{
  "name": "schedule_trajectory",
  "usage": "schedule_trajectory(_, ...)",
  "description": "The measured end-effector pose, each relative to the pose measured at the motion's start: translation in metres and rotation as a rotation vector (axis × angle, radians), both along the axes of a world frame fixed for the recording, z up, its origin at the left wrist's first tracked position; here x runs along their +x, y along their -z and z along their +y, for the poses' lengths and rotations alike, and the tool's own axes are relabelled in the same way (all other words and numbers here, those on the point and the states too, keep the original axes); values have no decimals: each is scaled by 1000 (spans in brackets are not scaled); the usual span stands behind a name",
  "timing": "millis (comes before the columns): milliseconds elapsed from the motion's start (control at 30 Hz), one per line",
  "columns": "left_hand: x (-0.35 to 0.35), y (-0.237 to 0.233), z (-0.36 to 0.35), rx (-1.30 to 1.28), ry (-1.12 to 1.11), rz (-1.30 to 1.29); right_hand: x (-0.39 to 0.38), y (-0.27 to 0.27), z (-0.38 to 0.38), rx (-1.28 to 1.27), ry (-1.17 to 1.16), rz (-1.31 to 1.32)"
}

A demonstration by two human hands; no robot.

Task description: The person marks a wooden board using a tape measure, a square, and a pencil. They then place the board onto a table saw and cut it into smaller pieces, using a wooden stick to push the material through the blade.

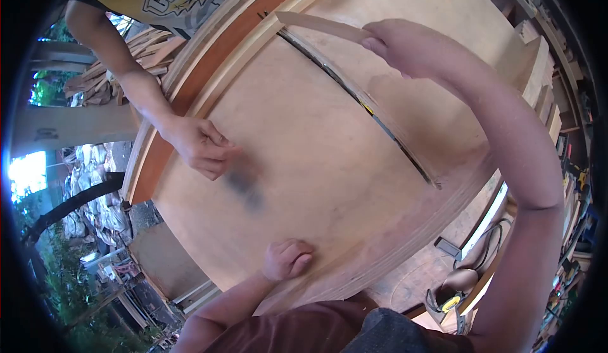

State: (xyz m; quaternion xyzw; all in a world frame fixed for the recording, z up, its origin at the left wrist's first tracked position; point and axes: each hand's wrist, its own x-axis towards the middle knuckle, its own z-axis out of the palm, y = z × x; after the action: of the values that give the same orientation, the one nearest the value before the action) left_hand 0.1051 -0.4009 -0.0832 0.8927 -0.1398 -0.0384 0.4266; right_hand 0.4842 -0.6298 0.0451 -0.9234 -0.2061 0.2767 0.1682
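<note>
My right hand (396,47) grips one end of a thin flat wooden strip (323,25), whose other end lies by the long pale wood rail (253,49). My left hand (289,260) rests on the near edge of the large wooden panel (304,137), its fingers curled; nothing shows in them. Between the rail and the right part of the panel runs a long dark metal bar (380,121) with a yellow mark, below my right hand.
Across the panel stands a co-worker, one hand (201,147) over it beside a dark blurred patch. An orange-brown board (202,77) edges the far side. Wood scraps (142,52) lie beyond. A yellow tape measure (451,303) and cables are at lower right.
</note>
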Motion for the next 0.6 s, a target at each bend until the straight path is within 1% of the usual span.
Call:
schedule_trajectory(67,0,4,0,-11,14,-38,-8,-4,0,21,-44,-3)
schedule_trajectory(133,0,0,-1,-6,3,-13,-10,-2,-1,37,-89,-1)
schedule_trajectory(200,-1,-2,-1,-7,-10,8,-6,10,-1,-57,-185,-234)
schedule_trajectory(333,-2,2,2,-40,-6,25,2,9,-3,-97,-220,-235)
schedule_trajectory(400,-4,3,2,-42,-13,27,3,7,0,-158,-292,-246)
schedule_trajectory(500,-6,6,3,-47,-17,6,0,-4,6,-238,-294,-242)
schedule_trajectory(600,-7,7,4,-52,-9,11,4,5,5,-222,-335,-290)
